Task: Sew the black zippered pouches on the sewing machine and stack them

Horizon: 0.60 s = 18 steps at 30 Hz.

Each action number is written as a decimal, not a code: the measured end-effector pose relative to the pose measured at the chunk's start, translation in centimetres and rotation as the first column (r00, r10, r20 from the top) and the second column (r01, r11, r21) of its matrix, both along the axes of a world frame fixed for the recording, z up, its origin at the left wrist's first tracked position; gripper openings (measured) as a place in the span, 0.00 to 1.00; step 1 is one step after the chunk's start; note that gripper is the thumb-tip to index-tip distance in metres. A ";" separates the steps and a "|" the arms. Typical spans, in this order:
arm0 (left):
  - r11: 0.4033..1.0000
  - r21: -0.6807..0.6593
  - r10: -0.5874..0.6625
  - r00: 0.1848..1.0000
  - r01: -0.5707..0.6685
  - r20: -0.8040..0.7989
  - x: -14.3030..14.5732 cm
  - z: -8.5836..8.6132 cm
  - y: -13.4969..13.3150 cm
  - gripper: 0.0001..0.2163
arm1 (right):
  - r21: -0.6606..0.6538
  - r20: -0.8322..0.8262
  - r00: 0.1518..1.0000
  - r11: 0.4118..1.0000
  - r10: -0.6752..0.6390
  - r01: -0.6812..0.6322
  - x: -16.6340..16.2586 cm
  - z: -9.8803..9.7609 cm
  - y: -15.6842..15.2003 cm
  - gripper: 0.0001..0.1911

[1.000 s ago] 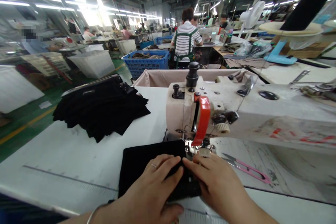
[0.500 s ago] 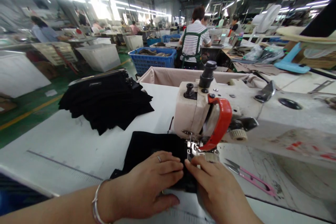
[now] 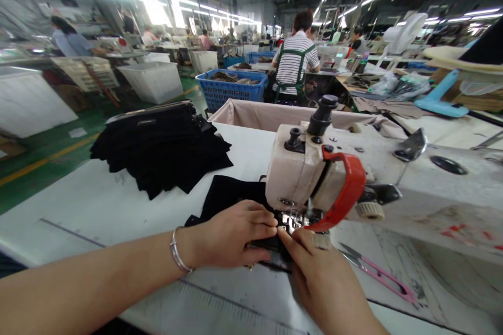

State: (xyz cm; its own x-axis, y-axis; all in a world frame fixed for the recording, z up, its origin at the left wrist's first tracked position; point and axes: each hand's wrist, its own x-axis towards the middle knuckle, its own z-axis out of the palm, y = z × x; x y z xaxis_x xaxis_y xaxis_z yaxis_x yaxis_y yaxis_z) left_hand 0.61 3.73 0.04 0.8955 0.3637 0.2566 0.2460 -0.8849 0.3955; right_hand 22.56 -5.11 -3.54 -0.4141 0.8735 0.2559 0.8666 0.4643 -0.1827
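Note:
A piece of black fabric [image 3: 236,192] lies on the white sewing table, its right part under the presser foot [image 3: 290,221] of a sewing machine [image 3: 293,167]. Flat on this cloth rests my left hand [image 3: 231,233], fingers stretched toward the foot and thumb apart; a ring and a silver bangle show on it. My right hand [image 3: 322,267] presses the fabric's near right side with its fingers extended, the index tip close to the foot. Its thumb is mostly hidden. Both hands touch the cloth without visibly gripping it. The needle point cannot be made out.
A stack of black fabric pieces [image 3: 157,146] sits at the table's left. Pink-handled thread snips [image 3: 387,280] lie right of my right hand. Beyond the table are a pink cloth-lined bin [image 3: 251,115], a blue basket [image 3: 231,91] and a co-worker [image 3: 294,60] facing away.
The black fabric has moved away from me, further under and past the presser foot. My left hand has travelled forward with it; my right hand stays beside the foot. The view has shifted slightly.

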 end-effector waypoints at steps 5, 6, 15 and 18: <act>0.999 0.022 -0.022 0.998 0.023 -0.057 0.2 0.1 1.2 0.18 | -0.016 -0.049 0.998 1.000 -0.025 0.024 -0.1 0.4 -0.1 0.29; 0.999 0.039 -0.021 0.997 0.024 -0.072 0.0 0.1 1.4 0.17 | -0.003 -0.093 0.995 1.000 -0.026 0.026 0.0 0.6 -0.2 0.27; 0.999 -0.043 -0.020 0.997 0.024 0.075 -1.8 -0.2 2.2 0.12 | 0.133 -0.118 0.970 0.965 -0.212 0.227 1.4 1.8 0.4 0.09; 1.000 -0.022 -0.011 0.991 0.014 0.137 -1.2 -0.6 1.4 0.10 | 0.114 -0.147 0.975 0.976 -0.167 0.184 1.3 1.7 0.4 0.15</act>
